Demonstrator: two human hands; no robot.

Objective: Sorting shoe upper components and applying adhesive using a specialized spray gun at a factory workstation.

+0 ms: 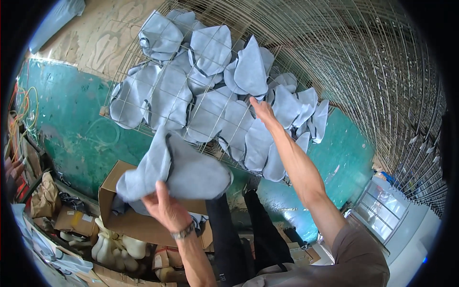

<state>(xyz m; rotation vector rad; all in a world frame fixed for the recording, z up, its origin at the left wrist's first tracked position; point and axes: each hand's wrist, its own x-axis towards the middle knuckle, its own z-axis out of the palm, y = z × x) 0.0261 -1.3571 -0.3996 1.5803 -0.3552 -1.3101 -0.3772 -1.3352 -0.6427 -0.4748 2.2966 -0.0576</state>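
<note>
My left hand (166,209) is closed on a pair of soft grey-blue fabric pieces (196,167), shaped like shoe uppers, with the thumb on top. They hang in front of a wire rack. My right hand (262,110) reaches out to the rack, its fingers pinched at the lower end of an upright pointed grey-blue piece (251,69). Many similar pieces with dark edging, such as a broad one (169,98), lie spread in rows over the wire rack (138,126).
Tall stacked wire racks (382,71) stand at the right. An open cardboard box (112,184) sits at lower left, near cream shoe lasts (134,246). The floor is green (71,95). Orange cables (21,110) hang at the left, near another person's hand (13,167).
</note>
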